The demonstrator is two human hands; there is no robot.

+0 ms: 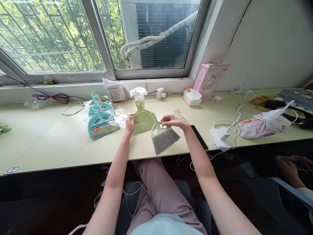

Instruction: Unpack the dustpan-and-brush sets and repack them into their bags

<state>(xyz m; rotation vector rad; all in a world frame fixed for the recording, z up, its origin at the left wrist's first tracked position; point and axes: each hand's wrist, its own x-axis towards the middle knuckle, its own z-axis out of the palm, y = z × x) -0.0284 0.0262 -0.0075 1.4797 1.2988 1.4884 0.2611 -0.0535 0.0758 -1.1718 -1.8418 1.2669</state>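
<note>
A pale-green dustpan point(142, 122) has its looped handle pointing far. Just right of it and slightly nearer, a matching brush point(161, 135) slants, handle far-left, grey bristles flaring toward the near right.

Pale green dustpan point(143, 123), grey bristles point(165, 141), pink box point(210, 81)
</note>
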